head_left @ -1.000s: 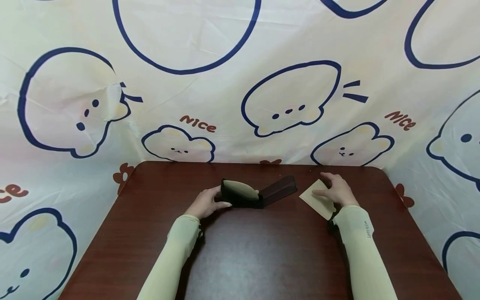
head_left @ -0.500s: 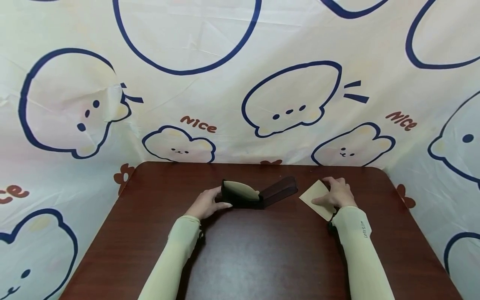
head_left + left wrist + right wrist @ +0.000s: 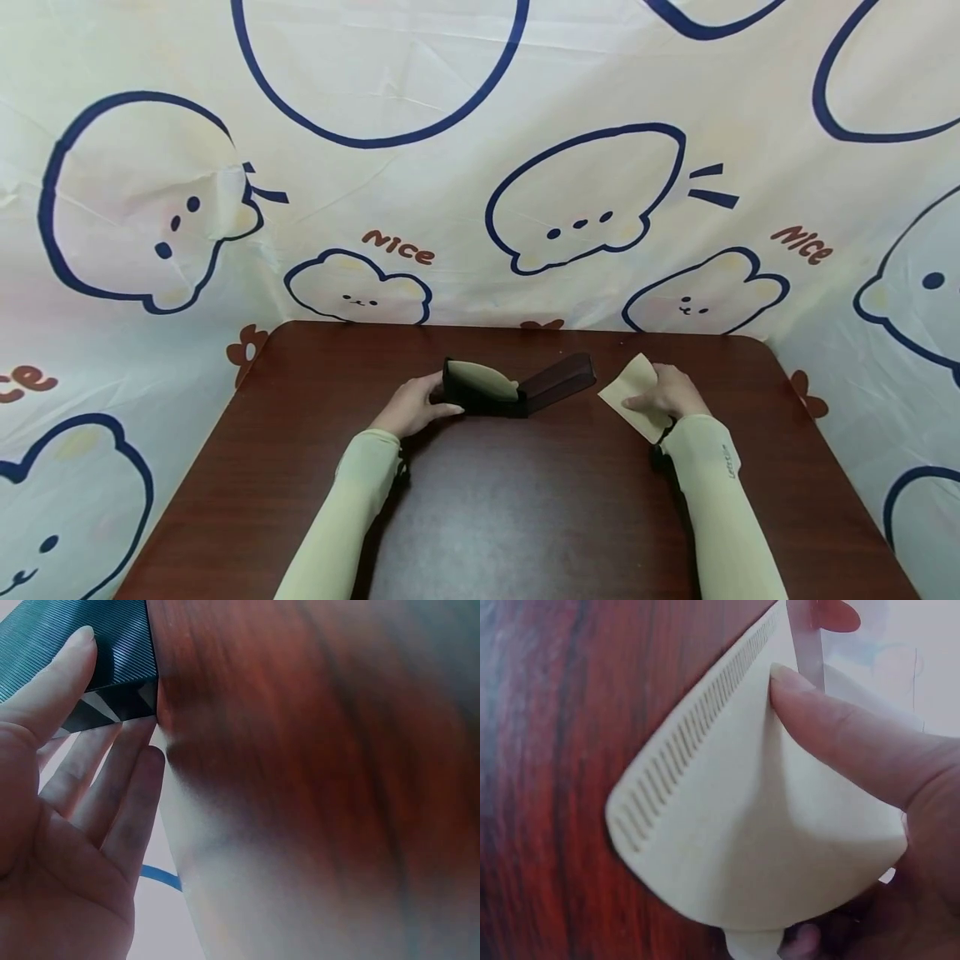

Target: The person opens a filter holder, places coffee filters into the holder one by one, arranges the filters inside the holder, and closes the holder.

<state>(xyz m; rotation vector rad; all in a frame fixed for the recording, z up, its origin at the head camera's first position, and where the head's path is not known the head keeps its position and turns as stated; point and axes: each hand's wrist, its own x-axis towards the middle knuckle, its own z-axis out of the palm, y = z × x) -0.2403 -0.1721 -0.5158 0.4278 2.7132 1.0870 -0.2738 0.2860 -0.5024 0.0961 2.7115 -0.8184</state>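
Note:
My left hand [image 3: 411,407] grips the left end of a black box [image 3: 474,404], its thumb lying over the finely ribbed side [image 3: 124,645] in the left wrist view. A cream, round-edged piece [image 3: 483,381] shows in the box's opening. From the box's right end a dark flap [image 3: 558,383] stretches out to the right. Over on the right, my right hand [image 3: 673,392] pinches a thin cream sheet [image 3: 628,393], which bends upward at its far corner. In the right wrist view this sheet [image 3: 712,817] shows a row of short ridges along one edge, a rounded side and a small tab.
Both hands work over the far half of a dark red-brown wooden table [image 3: 480,508]. Behind it and at both sides hangs a pale curtain [image 3: 420,192] with blue cartoon outlines, reaching down to the table's edges.
My right fingers have closed in on the cream sheet, and its far corner has lifted and curved. My left hand and the black box have stayed in place.

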